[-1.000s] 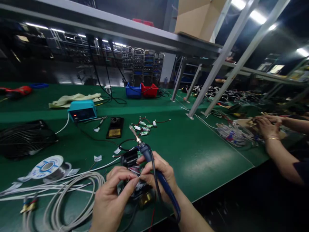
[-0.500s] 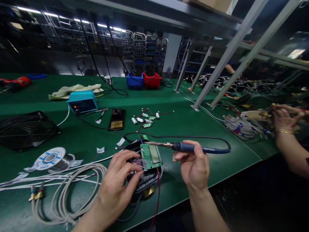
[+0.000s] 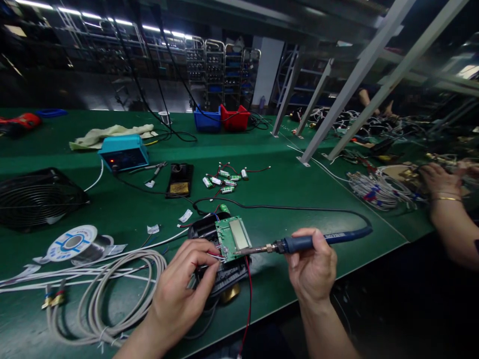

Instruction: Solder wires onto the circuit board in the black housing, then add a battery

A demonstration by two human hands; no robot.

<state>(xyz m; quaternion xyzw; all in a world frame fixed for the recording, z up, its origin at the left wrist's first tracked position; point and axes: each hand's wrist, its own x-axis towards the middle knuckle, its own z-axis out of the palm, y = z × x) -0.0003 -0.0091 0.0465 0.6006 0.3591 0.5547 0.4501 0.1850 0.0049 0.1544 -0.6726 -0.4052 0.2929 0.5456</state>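
In my right hand is a blue-handled soldering iron, its tip pointing left at the lower edge of a green circuit board. The board carries a grey display and rests tilted over an open black housing. Thin wires are pinched between the thumb and fingers of my left hand, close to the board's lower left corner. A red and black wire pair hangs from the board over the table edge. Whether the iron's tip touches the board, I cannot tell.
On the green table are a solder spool, coiled cables, a fan, a soldering station, an iron stand and several small batteries. At the right, another person's hand works near bundled cables.
My right hand has brought the soldering iron down and right, its tip going from the board's upper edge to its lower edge. My left hand stays beside the board.
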